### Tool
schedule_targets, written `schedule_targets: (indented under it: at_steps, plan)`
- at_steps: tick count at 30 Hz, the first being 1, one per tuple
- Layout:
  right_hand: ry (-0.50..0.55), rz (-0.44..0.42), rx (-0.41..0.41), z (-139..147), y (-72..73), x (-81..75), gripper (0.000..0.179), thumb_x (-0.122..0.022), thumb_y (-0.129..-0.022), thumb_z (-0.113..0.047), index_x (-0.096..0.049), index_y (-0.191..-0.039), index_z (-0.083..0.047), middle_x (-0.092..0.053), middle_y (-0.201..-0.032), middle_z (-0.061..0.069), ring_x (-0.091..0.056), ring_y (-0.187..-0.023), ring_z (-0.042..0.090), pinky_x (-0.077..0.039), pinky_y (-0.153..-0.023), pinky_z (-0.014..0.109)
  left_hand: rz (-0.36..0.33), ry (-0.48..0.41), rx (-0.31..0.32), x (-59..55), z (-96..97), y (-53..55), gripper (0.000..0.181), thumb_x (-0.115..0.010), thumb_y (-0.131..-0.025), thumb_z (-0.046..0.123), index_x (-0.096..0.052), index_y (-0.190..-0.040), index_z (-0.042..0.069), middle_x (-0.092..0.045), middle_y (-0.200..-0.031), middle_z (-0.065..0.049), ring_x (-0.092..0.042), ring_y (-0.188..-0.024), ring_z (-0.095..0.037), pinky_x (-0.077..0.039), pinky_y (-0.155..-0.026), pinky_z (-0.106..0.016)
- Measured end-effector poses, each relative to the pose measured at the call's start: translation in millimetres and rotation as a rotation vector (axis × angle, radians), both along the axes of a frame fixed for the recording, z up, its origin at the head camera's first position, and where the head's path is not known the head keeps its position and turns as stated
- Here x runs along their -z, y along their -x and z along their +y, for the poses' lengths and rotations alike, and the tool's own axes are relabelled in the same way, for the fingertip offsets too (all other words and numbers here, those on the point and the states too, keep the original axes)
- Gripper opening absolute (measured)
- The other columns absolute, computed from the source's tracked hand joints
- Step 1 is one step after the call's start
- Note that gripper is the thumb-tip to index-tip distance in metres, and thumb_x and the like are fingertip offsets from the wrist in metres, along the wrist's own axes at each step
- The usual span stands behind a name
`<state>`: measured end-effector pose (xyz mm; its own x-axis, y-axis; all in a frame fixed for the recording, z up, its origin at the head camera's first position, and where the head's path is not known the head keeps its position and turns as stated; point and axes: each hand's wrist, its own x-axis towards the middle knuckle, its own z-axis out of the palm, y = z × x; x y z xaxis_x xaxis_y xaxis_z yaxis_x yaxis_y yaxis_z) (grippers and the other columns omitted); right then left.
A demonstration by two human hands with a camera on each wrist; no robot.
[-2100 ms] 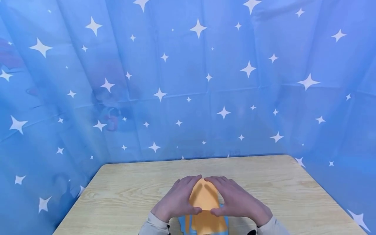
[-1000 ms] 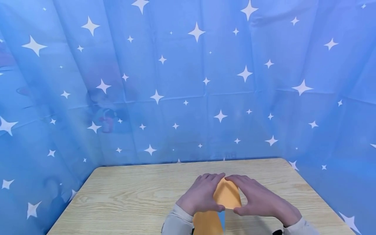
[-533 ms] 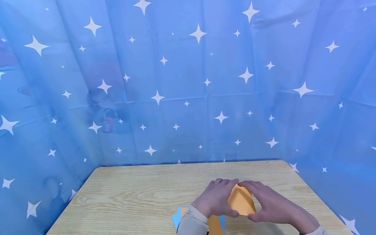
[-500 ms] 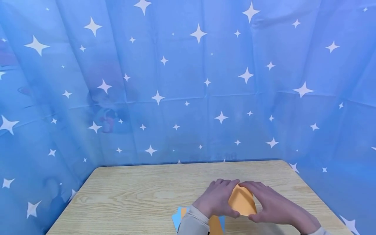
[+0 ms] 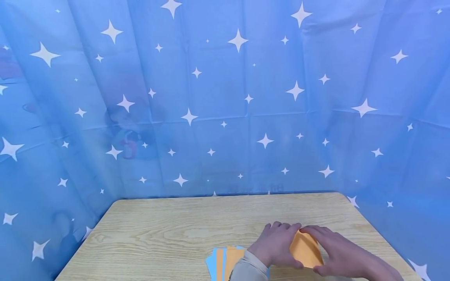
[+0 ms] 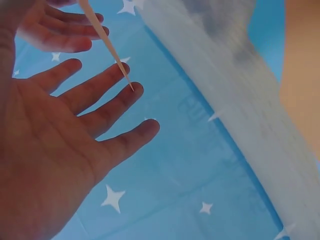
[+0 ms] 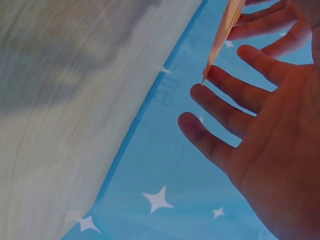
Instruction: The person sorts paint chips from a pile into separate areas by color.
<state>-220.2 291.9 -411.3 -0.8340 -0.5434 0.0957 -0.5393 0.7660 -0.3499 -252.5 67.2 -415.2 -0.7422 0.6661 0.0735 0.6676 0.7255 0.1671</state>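
Both hands hold one orange sheet of paper [image 5: 305, 249] between them over the right part of the table, near its front. My left hand [image 5: 277, 244] has its index fingertip at the sheet's far edge and its thumb at the near edge. On the other side, the right hand [image 5: 339, 251] grips the sheet the same way, thumb low and index finger high. Seen nearly edge-on in the left wrist view, the orange paper [image 6: 106, 42] reaches the fingertips. The right wrist view shows the paper [image 7: 220, 42] against the right hand's fingertips, the other fingers spread.
A loose, overlapping pile of blue sheets [image 5: 211, 265] and orange sheets [image 5: 233, 258] lies left of the hands, partly covered by the left sleeve [image 5: 249, 268]. The wooden table [image 5: 158, 230] ends at a blue, star-printed curtain [image 5: 218, 97] behind and at both sides.
Both hands have moved right with the orange sheet, away from the pile, and lately a little nearer the front. More of the pile now shows to the left of the left sleeve.
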Motion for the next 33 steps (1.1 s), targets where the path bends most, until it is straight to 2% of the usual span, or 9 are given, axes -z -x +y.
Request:
schedule_targets:
  at_steps: [8, 10, 15, 17, 22, 26, 29, 33]
  plan:
    - [0.041, -0.062, -0.044, 6.1, -5.5, 15.2, 0.079, -0.086, -0.079, -0.034, -0.050, -0.146, -0.015, -0.058, -0.137, 0.003, -0.055, -0.111, 0.010, -0.051, -0.077, 0.027, -0.032, 0.028, -0.038, 14.2, 7.5, -11.0, 0.092, -0.084, -0.073, 0.063, -0.043, -0.151, 0.037, -0.059, -0.135, 0.019, -0.057, -0.118, -0.007, -0.050, -0.100, -0.039]
    - [0.060, -0.128, -0.049, 5.9, -6.1, 18.8, 0.078, -0.085, -0.081, -0.035, -0.049, -0.147, -0.014, -0.057, -0.138, 0.004, -0.053, -0.109, 0.008, -0.050, -0.076, 0.025, -0.037, 0.034, -0.039, 18.6, 7.9, -13.0, 0.091, -0.084, -0.072, 0.063, -0.044, -0.150, 0.037, -0.059, -0.133, 0.019, -0.057, -0.116, -0.007, -0.050, -0.099, -0.038]
    - [0.042, -0.261, -0.020, 5.0, -6.5, 25.6, 0.081, -0.081, -0.085, -0.045, -0.047, -0.150, -0.012, -0.054, -0.143, 0.007, -0.056, -0.115, 0.018, -0.052, -0.080, 0.027, -0.078, 0.048, -0.054, 29.1, 10.5, -14.8, 0.088, -0.086, -0.072, 0.060, -0.047, -0.146, 0.038, -0.061, -0.129, 0.018, -0.059, -0.114, -0.007, -0.050, -0.099, -0.038]
    - [0.025, -0.280, -0.006, 4.9, -7.0, 28.6, 0.083, -0.081, -0.084, -0.048, -0.046, -0.150, -0.011, -0.053, -0.144, 0.008, -0.056, -0.116, 0.022, -0.052, -0.080, 0.028, -0.098, 0.058, -0.058, 32.0, 12.3, -15.2, 0.086, -0.087, -0.071, 0.059, -0.047, -0.145, 0.038, -0.061, -0.127, 0.019, -0.059, -0.111, -0.008, -0.051, -0.097, -0.039]
    - [0.001, -0.293, -0.005, 4.3, -8.1, 37.5, 0.086, -0.081, -0.083, -0.054, -0.048, -0.149, -0.009, -0.055, -0.140, 0.007, -0.056, -0.109, 0.017, -0.051, -0.077, 0.028, -0.147, 0.078, -0.062, 38.7, 15.6, -17.8, 0.085, -0.087, -0.070, 0.059, -0.048, -0.144, 0.040, -0.062, -0.122, 0.019, -0.058, -0.105, -0.007, -0.050, -0.094, -0.038]
    - [0.018, -0.301, -0.025, 4.7, -6.2, 41.3, 0.081, -0.084, -0.082, -0.046, -0.050, -0.145, -0.009, -0.058, -0.131, 0.003, -0.055, -0.098, 0.009, -0.050, -0.072, 0.027, -0.170, 0.086, -0.065, 41.9, 17.6, -17.3, 0.084, -0.088, -0.071, 0.058, -0.048, -0.143, 0.040, -0.062, -0.123, 0.019, -0.058, -0.106, -0.007, -0.050, -0.094, -0.038]
    - [0.032, -0.291, -0.041, 5.7, -0.9, 39.9, 0.077, -0.088, -0.077, -0.035, -0.052, -0.141, -0.010, -0.059, -0.122, -0.001, -0.051, -0.089, 0.004, -0.048, -0.067, 0.026, -0.143, 0.094, -0.062, 40.9, 20.2, -13.6, 0.085, -0.088, -0.071, 0.058, -0.048, -0.143, 0.039, -0.062, -0.122, 0.018, -0.057, -0.104, -0.006, -0.049, -0.091, -0.035]
    - [-0.001, -0.214, -0.047, 5.6, 6.1, 36.1, 0.076, -0.090, -0.074, -0.033, -0.054, -0.137, -0.011, -0.059, -0.119, -0.002, -0.051, -0.089, 0.007, -0.048, -0.066, 0.026, -0.098, 0.114, -0.077, 36.6, 23.4, -7.9, 0.087, -0.088, -0.070, 0.058, -0.048, -0.144, 0.038, -0.061, -0.124, 0.017, -0.057, -0.108, -0.006, -0.048, -0.091, -0.034]
